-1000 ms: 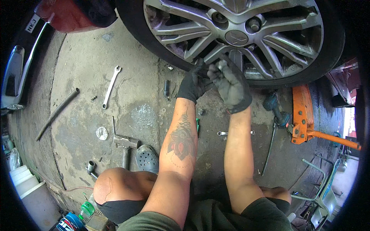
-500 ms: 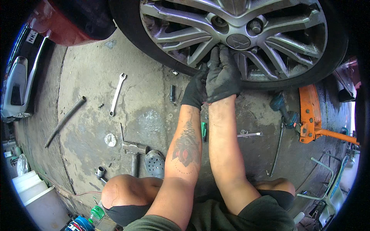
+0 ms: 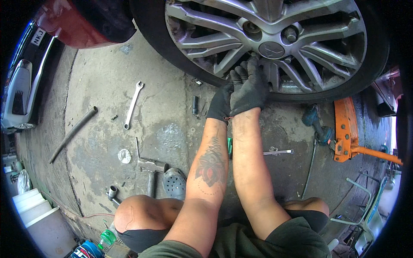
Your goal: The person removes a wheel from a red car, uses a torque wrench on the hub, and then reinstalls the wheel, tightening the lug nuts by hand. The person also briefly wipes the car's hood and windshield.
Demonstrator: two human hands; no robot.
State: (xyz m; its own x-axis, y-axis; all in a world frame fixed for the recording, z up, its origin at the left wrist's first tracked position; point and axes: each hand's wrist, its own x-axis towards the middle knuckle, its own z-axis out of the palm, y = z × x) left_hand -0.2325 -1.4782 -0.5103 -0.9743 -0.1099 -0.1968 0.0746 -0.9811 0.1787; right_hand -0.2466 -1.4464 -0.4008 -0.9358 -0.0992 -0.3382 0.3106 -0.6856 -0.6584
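A silver multi-spoke alloy wheel (image 3: 228, 45) with a black tyre (image 3: 150, 38) fills the upper part of the head view. In a black glove, my right hand (image 3: 248, 88) reaches to the lug hole just below and left of the round centre cap (image 3: 271, 50). Its foremost fingers are pinched together at that hole, while the others curl loosely. What lies at their tips is too small and covered to name. My left hand (image 3: 220, 101), also gloved in black, is close beside the right one at the tyre's lower edge. Its fingers are mostly hidden.
On the concrete lie a combination wrench (image 3: 134, 105), a black socket (image 3: 195, 105), a metal pipe (image 3: 73, 134), a hammer (image 3: 152, 165) and another wrench (image 3: 278, 152). At right are a blue-black power tool (image 3: 317, 124) and an orange jack (image 3: 345, 129). A red car part (image 3: 86, 26) overhangs top left.
My right hand has drawn back slightly from the wheel, and its outer fingers have loosened apart. The wheel appears a little farther right in the view. My left hand stays beside the right.
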